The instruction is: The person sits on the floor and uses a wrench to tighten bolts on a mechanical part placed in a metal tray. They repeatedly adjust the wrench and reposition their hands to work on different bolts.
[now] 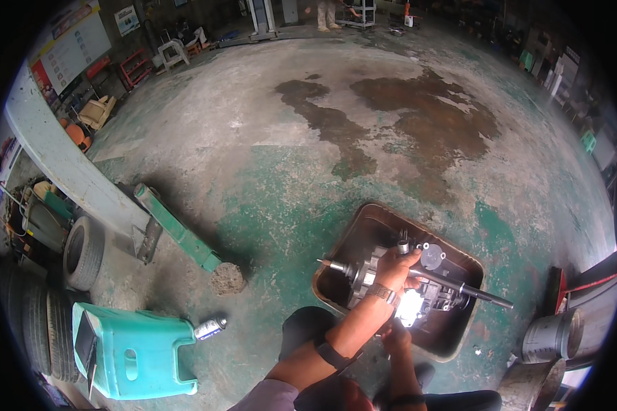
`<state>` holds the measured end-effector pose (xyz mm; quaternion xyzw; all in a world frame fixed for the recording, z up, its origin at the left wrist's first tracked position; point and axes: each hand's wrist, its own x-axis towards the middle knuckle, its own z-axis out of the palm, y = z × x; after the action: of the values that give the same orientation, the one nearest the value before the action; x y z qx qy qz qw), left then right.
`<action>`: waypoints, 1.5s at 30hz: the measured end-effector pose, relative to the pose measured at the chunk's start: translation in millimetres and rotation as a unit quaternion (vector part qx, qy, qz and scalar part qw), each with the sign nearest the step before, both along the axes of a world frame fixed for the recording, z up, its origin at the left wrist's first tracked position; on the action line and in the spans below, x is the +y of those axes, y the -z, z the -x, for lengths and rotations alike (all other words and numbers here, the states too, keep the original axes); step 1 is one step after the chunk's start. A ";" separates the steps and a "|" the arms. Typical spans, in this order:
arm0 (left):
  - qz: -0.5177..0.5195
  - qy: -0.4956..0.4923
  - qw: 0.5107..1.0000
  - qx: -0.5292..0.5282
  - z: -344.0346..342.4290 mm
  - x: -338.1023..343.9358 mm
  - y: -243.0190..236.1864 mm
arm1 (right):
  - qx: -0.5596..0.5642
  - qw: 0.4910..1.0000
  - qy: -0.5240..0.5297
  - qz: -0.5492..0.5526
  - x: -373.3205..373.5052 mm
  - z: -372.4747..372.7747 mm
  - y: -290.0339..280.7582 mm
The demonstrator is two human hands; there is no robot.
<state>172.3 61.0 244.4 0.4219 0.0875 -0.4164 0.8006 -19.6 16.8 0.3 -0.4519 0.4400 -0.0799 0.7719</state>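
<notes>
A grey metal gearbox (pixel 370 274) lies in a brown, rimmed tray (pixel 373 212) on the floor in front of me. Its thin shaft (pixel 332 264) points left over the tray's edge. My left hand (pixel 395 272), with a watch on the wrist, is closed round the near end of a dark metal rod (pixel 469 290), which slants right past the tray's rim. Just above the fingers stands a short metal cylinder (pixel 402 246). My right hand (pixel 395 338) is low at the gearbox's near side, beside a bright white glare (pixel 409 308); its fingers are partly hidden.
A turquoise plastic stool (pixel 134 353) stands at lower left, beside a spray can (pixel 210 328) lying down. Behind are a green lift arm (pixel 178 229), a grey post (pixel 82 164) and tyres (pixel 83 253). Buckets (pixel 554 335) stand right. Dark wet patches (pixel 425 116) mark the floor; a person (pixel 326 14) is far off.
</notes>
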 end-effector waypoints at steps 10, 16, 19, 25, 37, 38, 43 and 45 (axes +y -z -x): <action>0.001 -0.011 1.000 0.003 1.4 -0.2 -2.9 | 0.014 0.994 0.054 -0.099 5.5 -8.9 -17.9; -0.001 -0.005 1.000 0.005 0.7 -0.2 -2.4 | -0.055 0.967 0.120 -0.217 5.9 -11.1 -13.4; 0.005 -0.007 1.000 0.006 0.8 -0.3 -1.6 | -0.061 0.965 0.114 -0.226 4.8 -7.5 -3.2; -0.002 -0.012 1.000 0.001 1.4 -1.7 -1.1 | -0.042 0.973 0.101 -0.203 -0.5 -6.8 5.3; -0.005 0.007 1.000 0.001 0.2 -1.2 -0.7 | 0.069 0.930 -0.177 0.315 10.1 0.0 -27.4; -0.005 0.006 1.000 0.001 0.3 -1.3 -0.8 | 0.143 0.841 -0.245 0.460 9.7 0.5 -29.2; -0.010 -0.002 1.000 -0.005 0.7 -1.5 -1.7 | -0.022 0.999 -0.037 0.031 4.9 -1.2 -12.9; -0.008 -0.002 1.000 -0.002 0.8 -1.3 -2.1 | -0.010 0.983 -0.084 0.165 3.3 1.0 0.4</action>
<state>171.5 59.7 246.5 0.4286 0.0899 -0.4136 0.7982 -20.6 20.1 -0.2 -0.6074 0.3735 -0.0912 0.6952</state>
